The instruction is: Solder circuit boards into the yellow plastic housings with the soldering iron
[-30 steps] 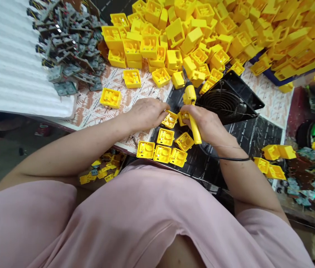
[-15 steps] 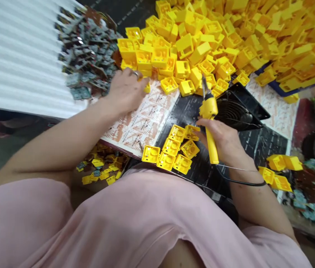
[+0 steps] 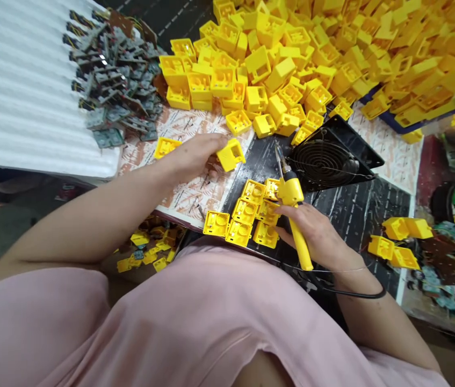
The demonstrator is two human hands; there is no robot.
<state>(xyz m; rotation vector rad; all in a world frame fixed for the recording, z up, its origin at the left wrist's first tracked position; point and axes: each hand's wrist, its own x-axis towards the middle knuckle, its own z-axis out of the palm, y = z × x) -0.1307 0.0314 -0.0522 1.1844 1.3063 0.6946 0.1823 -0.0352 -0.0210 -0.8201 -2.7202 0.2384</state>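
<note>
My left hand (image 3: 201, 158) grips a yellow plastic housing (image 3: 231, 155) above the patterned sheet on the bench. Another yellow housing (image 3: 166, 148) lies beside my left wrist. In my right hand (image 3: 311, 231) is a yellow soldering iron (image 3: 296, 215), its metal tip pointing away from me and a dark cord trailing by the wrist. The fingers of that hand also reach the edge of a cluster of open yellow housings (image 3: 245, 211), set side by side with their hollow sides up near the bench's front edge.
A big heap of yellow housings (image 3: 267, 64) covers the back. Circuit boards (image 3: 114, 80) are piled at the left by white foam (image 3: 29, 86). A black fan (image 3: 326, 158) stands right of the iron. More housings (image 3: 396, 244) lie at the right.
My left hand has come back from the heap toward me with a yellow housing in it. My right hand has moved nearer, and the housings at the cluster's right side are lined up straighter.
</note>
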